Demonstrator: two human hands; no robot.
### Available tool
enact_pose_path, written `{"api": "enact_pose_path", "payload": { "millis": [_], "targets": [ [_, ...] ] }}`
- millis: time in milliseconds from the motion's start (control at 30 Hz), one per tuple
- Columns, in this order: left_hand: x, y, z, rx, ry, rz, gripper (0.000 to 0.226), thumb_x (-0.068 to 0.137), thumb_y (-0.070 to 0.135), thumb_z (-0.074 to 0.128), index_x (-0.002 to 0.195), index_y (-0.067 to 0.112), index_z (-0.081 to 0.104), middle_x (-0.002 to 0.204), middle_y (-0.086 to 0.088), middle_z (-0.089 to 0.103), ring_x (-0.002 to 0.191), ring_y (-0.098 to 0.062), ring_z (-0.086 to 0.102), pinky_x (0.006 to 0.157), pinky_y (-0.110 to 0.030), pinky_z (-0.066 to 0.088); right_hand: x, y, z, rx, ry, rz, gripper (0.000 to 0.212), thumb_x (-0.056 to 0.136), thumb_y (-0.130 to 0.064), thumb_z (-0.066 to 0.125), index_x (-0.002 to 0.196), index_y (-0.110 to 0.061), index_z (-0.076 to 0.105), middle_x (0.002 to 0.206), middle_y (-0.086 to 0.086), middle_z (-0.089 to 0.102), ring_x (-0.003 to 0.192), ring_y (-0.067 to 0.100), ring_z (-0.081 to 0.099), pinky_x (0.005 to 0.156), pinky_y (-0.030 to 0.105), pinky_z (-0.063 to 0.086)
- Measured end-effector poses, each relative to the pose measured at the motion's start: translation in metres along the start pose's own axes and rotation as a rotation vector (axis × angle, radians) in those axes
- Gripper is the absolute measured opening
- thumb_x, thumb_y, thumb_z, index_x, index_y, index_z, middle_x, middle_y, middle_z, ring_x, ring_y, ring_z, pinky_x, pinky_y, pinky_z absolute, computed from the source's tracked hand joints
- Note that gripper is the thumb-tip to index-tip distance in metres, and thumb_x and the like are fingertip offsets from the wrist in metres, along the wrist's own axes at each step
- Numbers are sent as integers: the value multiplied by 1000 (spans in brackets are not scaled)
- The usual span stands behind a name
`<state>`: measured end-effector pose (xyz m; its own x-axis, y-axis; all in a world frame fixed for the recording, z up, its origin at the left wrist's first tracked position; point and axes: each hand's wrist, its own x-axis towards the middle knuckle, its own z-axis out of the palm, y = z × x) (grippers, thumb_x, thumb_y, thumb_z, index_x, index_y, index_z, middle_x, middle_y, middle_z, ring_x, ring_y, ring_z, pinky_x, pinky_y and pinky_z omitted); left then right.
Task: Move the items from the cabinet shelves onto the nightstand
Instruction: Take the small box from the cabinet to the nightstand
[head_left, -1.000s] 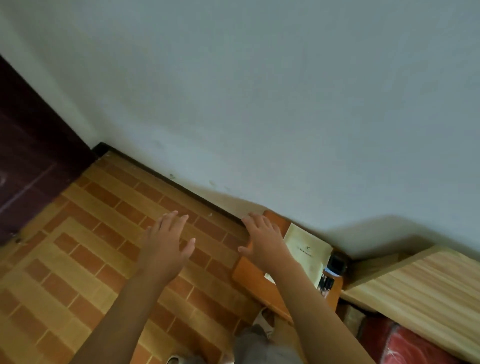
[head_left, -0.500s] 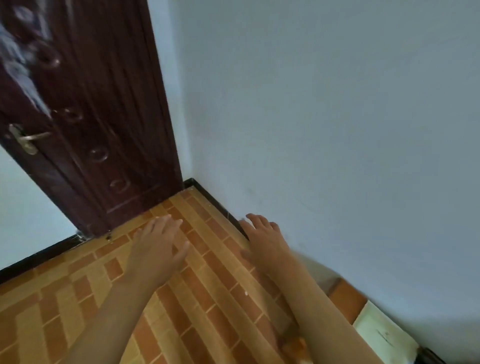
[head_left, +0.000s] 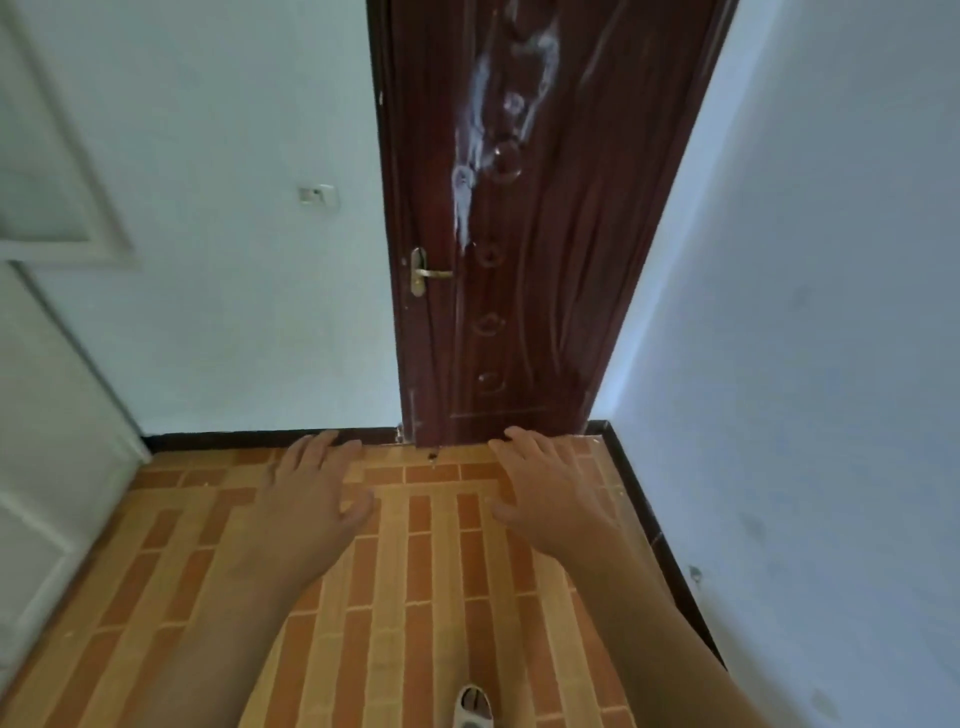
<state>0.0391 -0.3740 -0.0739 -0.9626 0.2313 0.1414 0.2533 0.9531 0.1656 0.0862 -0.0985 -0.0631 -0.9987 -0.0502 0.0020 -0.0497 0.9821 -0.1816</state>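
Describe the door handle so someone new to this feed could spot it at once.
Find the dark red-brown wooden door straight ahead, between the pale walls. On its left edge, about halfway up, sits the brass lever handle on a brass plate, the only shiny gold metal on the door.

A person's left hand (head_left: 311, 499) and right hand (head_left: 550, 488) stretched forward, empty, fingers spread, above a brick-patterned tile floor (head_left: 431, 597) before a dark wooden door (head_left: 519, 234) with a brass handle (head_left: 423, 272).

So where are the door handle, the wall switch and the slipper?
Door handle (head_left: 429, 272): head view, on the brass lever.
Wall switch (head_left: 317, 194): head view, middle of the white plate.
Slipper (head_left: 471, 707): head view, on its toe end.
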Motion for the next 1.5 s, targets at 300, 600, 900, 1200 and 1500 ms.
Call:
{"api": "enact_pose_path", "payload": {
  "millis": [300, 600, 900, 1200, 1500],
  "targets": [
    [101, -112, 5, 47, 43, -205, 61, 96, 60, 49, 149, 29, 48, 159, -3, 43, 148, -29, 37, 117, -56, 36, 201, -56, 34, -37, -93, -244, 69, 100, -50, 52, 161, -26, 31, 169, 1, 26, 156, 23, 22, 125, 48, 24],
    [183, -206, -15, 42, 107, -439, 67, 92, 66, 33, 144, 29, 53, 152, -3, 50, 142, -29, 43, 112, -55, 40, 391, -124, 33, -12, -117, -444, 65, 101, -50, 52, 159, -28, 33, 170, 0, 22, 156, 22, 20, 126, 48, 21],
    [203, -335, -35, 23, 181, -597, 74, 89, 69, 31, 145, 27, 54, 152, -3, 50, 140, -29, 45, 110, -54, 41, 489, -252, 46, 61, -122, -589, 63, 104, -49, 49, 161, -28, 31, 171, -3, 20, 157, 18, 17, 127, 45, 17],
    [228, -512, -77, 24, 228, -600, 68, 92, 64, 34, 147, 27, 51, 155, -2, 48, 143, -27, 42, 114, -53, 37, 564, -413, 61, 47, -71, -627, 64, 102, -50, 53, 159, -26, 36, 169, -3, 26, 155, 18, 24, 125, 44, 23],
    [259, -646, -131, 45, 274, -564, 57, 99, 55, 50, 148, 28, 50, 158, -2, 45, 145, -28, 40, 117, -54, 35, 626, -534, 53, 54, -18, -627, 63, 102, -50, 55, 157, -24, 37, 167, -2, 28, 154, 20, 27, 124, 46, 26]
  ]
}}
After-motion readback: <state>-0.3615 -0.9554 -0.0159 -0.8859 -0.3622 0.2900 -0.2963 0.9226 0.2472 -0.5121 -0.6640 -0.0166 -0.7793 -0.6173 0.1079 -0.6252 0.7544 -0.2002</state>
